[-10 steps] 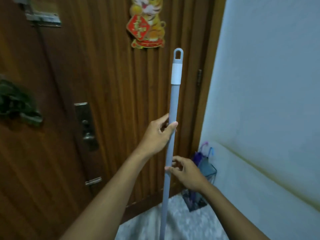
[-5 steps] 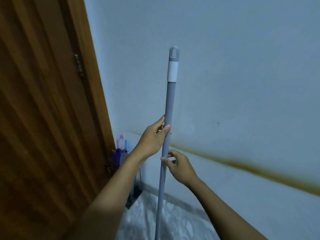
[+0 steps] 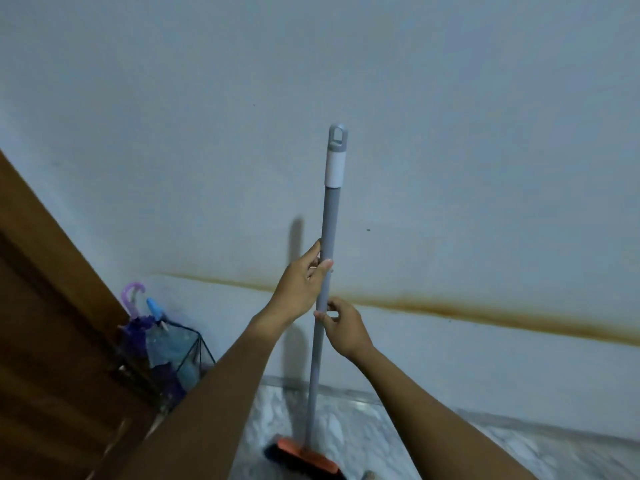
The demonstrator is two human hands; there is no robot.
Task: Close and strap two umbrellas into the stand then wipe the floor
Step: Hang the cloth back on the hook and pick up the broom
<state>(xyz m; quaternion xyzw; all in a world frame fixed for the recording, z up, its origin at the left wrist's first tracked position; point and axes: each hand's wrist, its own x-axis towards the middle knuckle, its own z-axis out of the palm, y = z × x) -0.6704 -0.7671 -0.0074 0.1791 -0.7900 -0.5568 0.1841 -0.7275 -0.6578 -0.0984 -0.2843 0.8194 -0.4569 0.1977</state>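
A grey broom pole (image 3: 329, 216) with a white collar and a hanging loop stands upright in front of me. Its orange head with dark bristles (image 3: 304, 460) rests on the marble floor. My left hand (image 3: 301, 285) grips the pole at mid height. Just below it, my right hand (image 3: 341, 325) pinches the pole between thumb and fingers. At the lower left a black wire umbrella stand (image 3: 194, 355) holds a purple umbrella (image 3: 133, 299) with a hooked handle and a blue umbrella (image 3: 156, 310), both closed.
A brown wooden door (image 3: 45, 334) fills the lower left beside the stand. A pale wall (image 3: 450, 133) with a rusty horizontal stain runs behind the pole. The marble floor (image 3: 381, 445) stretches along the bottom right.
The view has swung right and down, away from the door toward the wall. The broom head and floor have come into sight. Both hands keep their hold on the pole.
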